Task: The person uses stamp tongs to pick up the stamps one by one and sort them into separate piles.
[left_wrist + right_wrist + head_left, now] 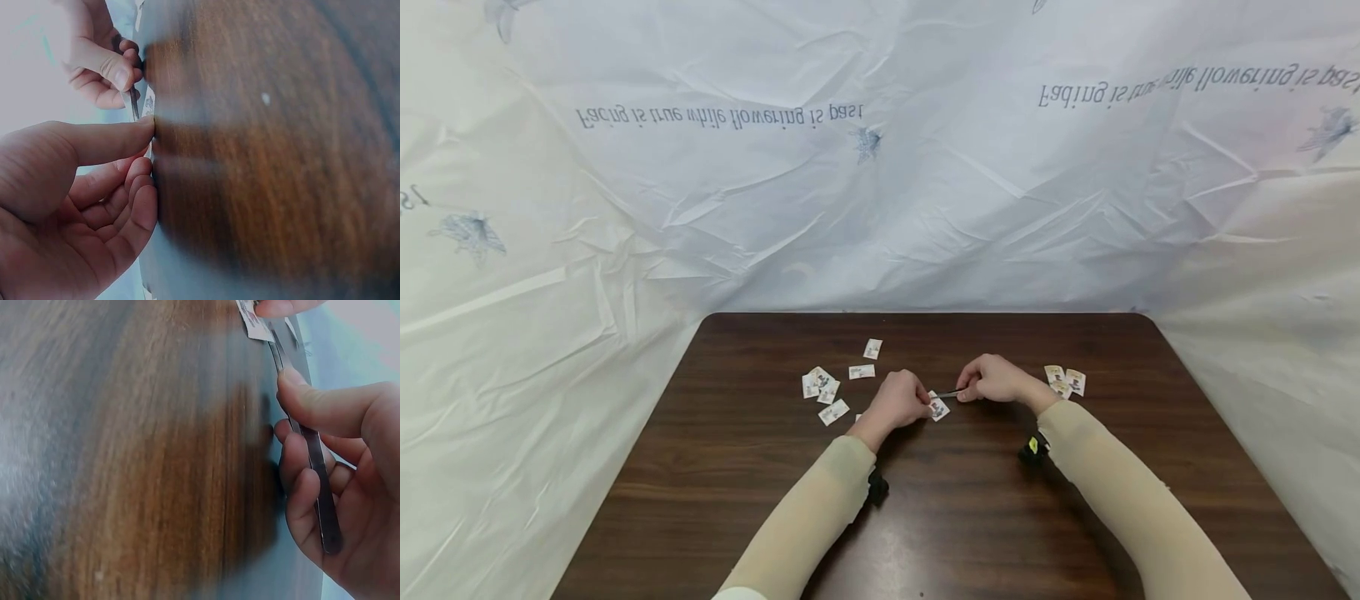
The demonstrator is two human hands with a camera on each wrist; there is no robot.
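Observation:
A small white card with a printed picture [939, 407] lies on the brown table near its middle. My left hand [901, 397] pinches that card's left side; in the left wrist view, the thumb [119, 140] is down at the tabletop with the other fingers curled beside it. From the right, my right hand [996, 379] grips metal tweezers [322, 487] between thumb and curled fingers. The tweezers' tips reach the card's upper edge, close to my left fingertips. Whether the tips pinch the card is too small to tell.
Several similar cards [833, 412] are scattered left of my left hand, some overlapping. Another small group of cards [1075, 382] lies beyond my right wrist. The wooden table [715, 492] ends at a far edge against white printed sheeting [880, 233].

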